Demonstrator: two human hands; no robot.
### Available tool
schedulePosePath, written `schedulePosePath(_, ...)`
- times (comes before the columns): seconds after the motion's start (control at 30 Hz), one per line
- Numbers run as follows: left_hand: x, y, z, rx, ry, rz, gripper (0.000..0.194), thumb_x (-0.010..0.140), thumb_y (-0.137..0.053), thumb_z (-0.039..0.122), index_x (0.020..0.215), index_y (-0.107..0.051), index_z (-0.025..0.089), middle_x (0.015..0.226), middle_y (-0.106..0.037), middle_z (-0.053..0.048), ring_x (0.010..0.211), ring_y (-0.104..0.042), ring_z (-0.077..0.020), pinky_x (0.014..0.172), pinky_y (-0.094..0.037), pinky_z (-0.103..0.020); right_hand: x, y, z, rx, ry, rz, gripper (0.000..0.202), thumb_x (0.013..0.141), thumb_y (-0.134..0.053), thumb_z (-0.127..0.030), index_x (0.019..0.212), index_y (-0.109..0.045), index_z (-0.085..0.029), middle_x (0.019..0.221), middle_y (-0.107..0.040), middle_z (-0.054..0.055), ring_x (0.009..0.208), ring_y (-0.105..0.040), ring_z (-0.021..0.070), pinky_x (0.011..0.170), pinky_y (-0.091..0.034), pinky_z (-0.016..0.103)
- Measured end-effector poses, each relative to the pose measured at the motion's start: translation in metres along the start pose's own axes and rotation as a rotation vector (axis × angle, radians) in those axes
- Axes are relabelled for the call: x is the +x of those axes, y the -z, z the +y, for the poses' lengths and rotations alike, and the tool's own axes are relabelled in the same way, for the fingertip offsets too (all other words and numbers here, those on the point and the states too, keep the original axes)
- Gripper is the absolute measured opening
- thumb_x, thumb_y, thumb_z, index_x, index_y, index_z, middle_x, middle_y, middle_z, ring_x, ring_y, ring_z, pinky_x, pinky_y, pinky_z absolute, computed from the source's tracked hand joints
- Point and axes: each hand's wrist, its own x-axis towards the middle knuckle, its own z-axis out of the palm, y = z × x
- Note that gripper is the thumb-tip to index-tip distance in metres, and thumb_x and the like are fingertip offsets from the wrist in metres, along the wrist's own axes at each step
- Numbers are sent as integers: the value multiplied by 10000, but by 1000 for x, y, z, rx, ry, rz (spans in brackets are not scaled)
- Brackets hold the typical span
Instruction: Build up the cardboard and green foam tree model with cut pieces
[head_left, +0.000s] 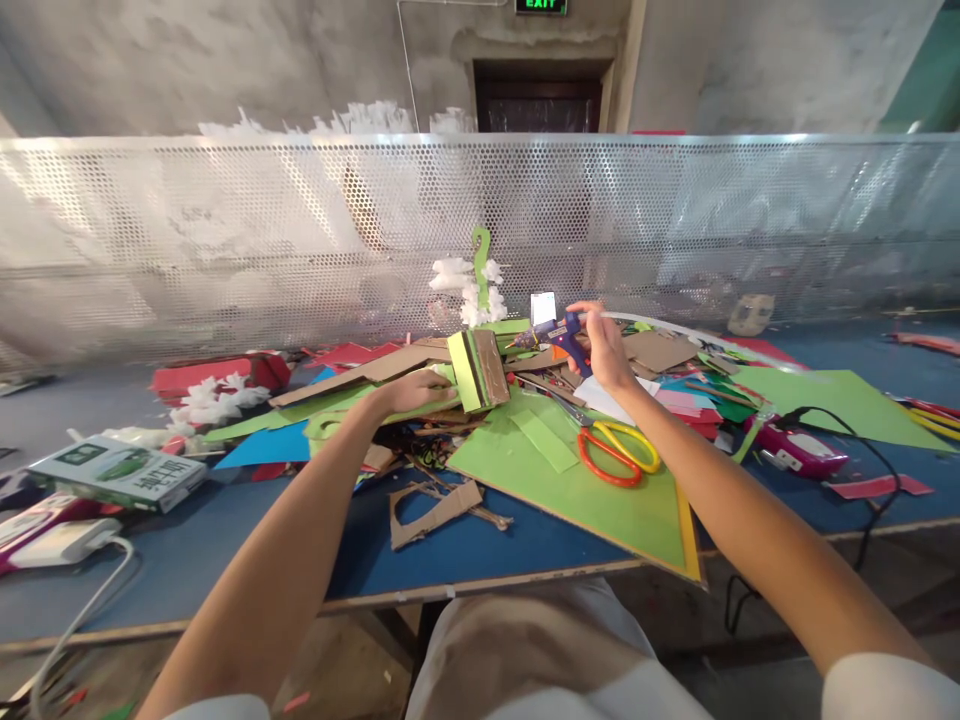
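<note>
My right hand (606, 345) is wrapped round a dark blue hot glue gun (559, 335), whose nozzle points left. A long clear glue stick (690, 335) trails from its back to the right. Just left of the nozzle stands a green-and-brown cardboard piece (478, 370), apparently folded like a box. My left hand (420, 390) holds this cardboard piece by its lower left side, with the fingertips partly hidden behind green card. Nozzle and cardboard look close together; I cannot tell whether they touch.
Orange-and-yellow-handled scissors (619, 452) lie on a green sheet (585, 510). Cardboard scraps (435, 512) lie in front. A green-and-white box (116, 472) and a white cable (112, 570) are at left. A magenta device (799, 445) sits right. A perforated metal screen (300, 230) runs behind.
</note>
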Motion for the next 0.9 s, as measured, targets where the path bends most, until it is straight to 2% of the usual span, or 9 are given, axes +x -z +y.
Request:
schedulePosePath(0.07, 0, 0, 0, 4, 4, 7, 524, 943, -494, 608, 966, -771, 163, 1104, -790, -127, 941, -695, -266, 850, -492, -336, 0, -1, 1, -24, -22, 4, 587, 975, -475, -805, 1128, -602, -252, 729, -610, -18, 453, -546, 122, 411, -424, 259)
schedulePosePath(0.17, 0, -1, 1, 8, 7, 15, 533, 940, -488, 612, 957, -770, 160, 1095, -791, -128, 952, -699, -272, 841, -490, -328, 0, 0, 4, -69, -52, 2, 550, 921, -616, -771, 892, -612, -222, 610, -551, -28, 467, -525, 125, 438, -411, 261)
schedulePosePath(0.3, -1, 0, 2, 6, 2, 7, 541, 930, -486, 619, 958, -765, 157, 1096, -790, -133, 954, -702, -277, 844, -489, -327, 2, 0, 4, -150, -22, -79, 519, 877, -733, -669, 701, -586, -204, 577, -561, -9, 506, -507, 123, 510, -405, 277)
schedulePosePath(0.4, -1, 2, 5, 11, 2, 9, 526, 932, -491, 608, 971, -761, 158, 1104, -786, -133, 969, -701, -278, 852, -483, -328, 2, -2, 6, -159, 3, -161, 495, 882, -732, -662, 755, -614, -198, 625, -575, -8, 560, -524, 131, 546, -420, 278)
schedulePosePath(0.5, -1, 4, 6, 20, -6, -4, 528, 940, -475, 611, 949, -747, 159, 1068, -782, -130, 940, -698, -267, 840, -479, -327, 1, -9, 11, -89, -27, -255, 514, 894, -695, -711, 957, -618, -207, 763, -632, 5, 598, -588, 140, 566, -473, 281)
schedulePosePath(0.57, -1, 4, 5, 19, -23, -6, 523, 940, -472, 614, 922, -733, 161, 1038, -780, -124, 916, -694, -258, 830, -479, -325, 0, -13, 14, -54, -57, -270, 566, 903, -649, -759, 1065, -592, -219, 884, -659, 23, 557, -585, 125, 528, -473, 284)
schedulePosePath(0.63, 0, 3, 3, 9, -37, 0, 510, 938, -478, 613, 898, -721, 167, 1003, -778, -113, 897, -689, -250, 821, -478, -322, -2, -15, 14, -95, -59, -256, 580, 915, -610, -784, 1045, -595, -219, 897, -648, 24, 512, -534, 107, 495, -439, 282)
schedulePosePath(0.7, 1, 3, 2, 2, -52, 9, 499, 938, -486, 613, 879, -713, 173, 967, -774, -100, 871, -679, -238, 807, -476, -318, -3, -16, 12, -194, -32, -242, 580, 937, -573, -784, 942, -622, -206, 817, -625, 18, 525, -502, 114, 509, -416, 283)
schedulePosePath(0.9, 0, 5, 6, 20, -107, 15, 487, 959, -485, 607, 813, -678, 184, 854, -737, -73, 782, -639, -206, 750, -463, -319, -5, -20, -1, -467, 82, -199, 586, 980, -521, -744, 852, -699, -201, 700, -624, 39, 698, -589, 210, 634, -418, 311)
